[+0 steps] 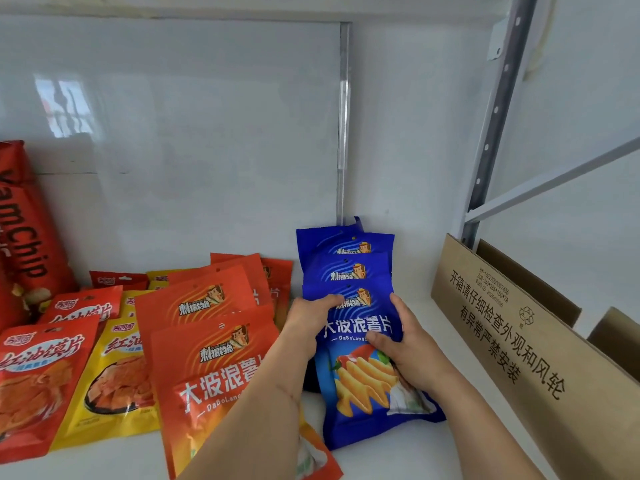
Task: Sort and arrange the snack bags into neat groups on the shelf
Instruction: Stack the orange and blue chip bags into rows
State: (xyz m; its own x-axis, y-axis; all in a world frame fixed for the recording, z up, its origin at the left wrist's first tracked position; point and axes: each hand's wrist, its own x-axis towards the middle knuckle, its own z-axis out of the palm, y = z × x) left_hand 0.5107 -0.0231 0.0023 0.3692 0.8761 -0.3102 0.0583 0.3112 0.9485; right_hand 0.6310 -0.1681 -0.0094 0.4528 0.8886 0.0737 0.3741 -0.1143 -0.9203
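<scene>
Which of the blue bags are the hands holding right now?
The front blue bag, lowest in the overlapping row. The left hand and right hand grip its upper edges; the blue bags behind are untouched.

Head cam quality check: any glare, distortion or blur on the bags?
Head view: a window reflection glares on the glossy back panel; wide-angle bend tilts the shelf upright; print stays sharp on the front blue bag held by both hands, with soft, even light and faint shadows.

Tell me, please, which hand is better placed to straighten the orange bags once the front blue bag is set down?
Probably the left hand. It holds the front blue bag by its left edge, right beside the orange bags. The right hand holds the bag's other side, nearer the cardboard box.
</scene>
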